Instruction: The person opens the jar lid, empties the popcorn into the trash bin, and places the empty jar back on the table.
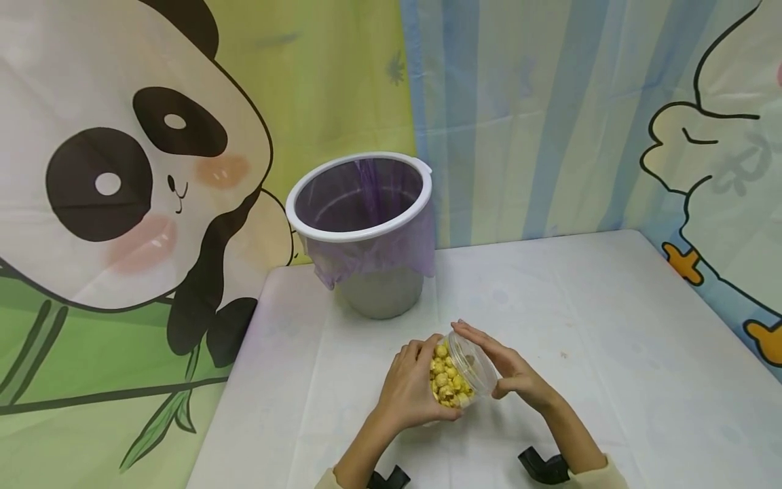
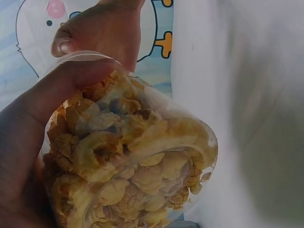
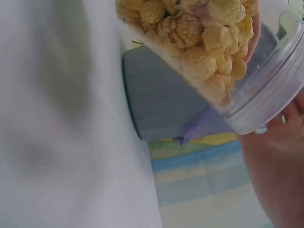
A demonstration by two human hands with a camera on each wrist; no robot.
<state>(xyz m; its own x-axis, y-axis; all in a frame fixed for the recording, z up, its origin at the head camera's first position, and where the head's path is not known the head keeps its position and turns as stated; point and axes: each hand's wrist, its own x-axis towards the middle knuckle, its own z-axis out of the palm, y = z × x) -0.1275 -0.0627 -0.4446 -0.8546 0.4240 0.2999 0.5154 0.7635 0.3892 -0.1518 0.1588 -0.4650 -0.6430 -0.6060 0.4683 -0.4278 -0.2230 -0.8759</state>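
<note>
A clear plastic jar of yellow popcorn is tilted sideways, its transparent lid facing right. My left hand grips the jar's body, thumb below and fingers over the top. In the left wrist view the jar's base shows, with the popcorn pressed against the clear wall. My right hand holds the lid by its edge, fingers at the top and thumb at the lower rim. The right wrist view shows the lid's ridged rim against the fingers.
A grey bin with a white rim and a purple liner bag stands behind the hands, at the table's back edge. The table has a white cover. Cartoon-printed curtains hang behind it.
</note>
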